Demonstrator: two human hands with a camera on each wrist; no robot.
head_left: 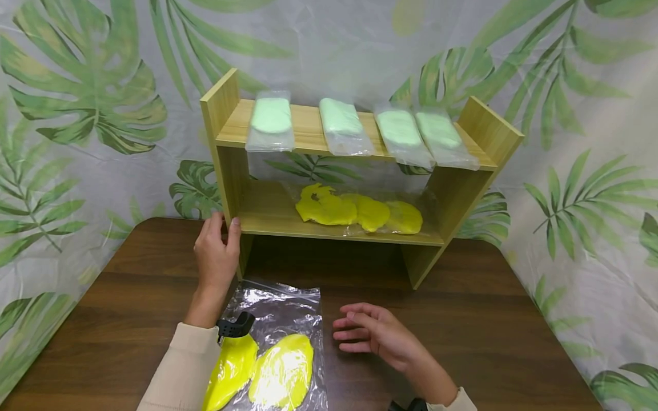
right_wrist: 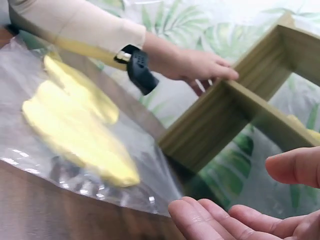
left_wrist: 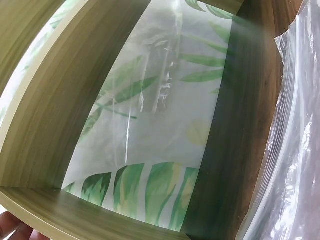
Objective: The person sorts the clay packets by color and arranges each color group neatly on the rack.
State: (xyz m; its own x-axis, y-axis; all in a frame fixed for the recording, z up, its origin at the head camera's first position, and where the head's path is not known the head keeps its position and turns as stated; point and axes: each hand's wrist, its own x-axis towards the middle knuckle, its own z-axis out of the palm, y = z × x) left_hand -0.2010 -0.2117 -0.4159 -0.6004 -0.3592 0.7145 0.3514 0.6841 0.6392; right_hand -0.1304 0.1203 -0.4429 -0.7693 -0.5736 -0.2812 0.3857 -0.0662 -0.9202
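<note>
My left hand (head_left: 218, 254) grips the left side panel of a two-tier wooden shelf (head_left: 339, 237), thumb on the front edge and fingers along the outer face. In the left wrist view, fingertips (left_wrist: 17, 230) show just outside that panel. My right hand (head_left: 377, 334) hovers in front of the shelf, holding nothing, its fingers loosely bent and thumb apart. Between the hands lies a clear zip bag (head_left: 280, 311) with two flat yellow slabs (head_left: 283, 371) inside. My left forearm partly covers the bag in the head view.
Several bagged pale green slabs (head_left: 272, 116) lie along the top tier, their bag ends overhanging its front. Overlapping yellow pieces (head_left: 372, 214) in clear bags rest on the lower tier. The shelf stands on a dark wooden table (head_left: 488, 325), before a leaf-patterned cloth (head_left: 349, 51).
</note>
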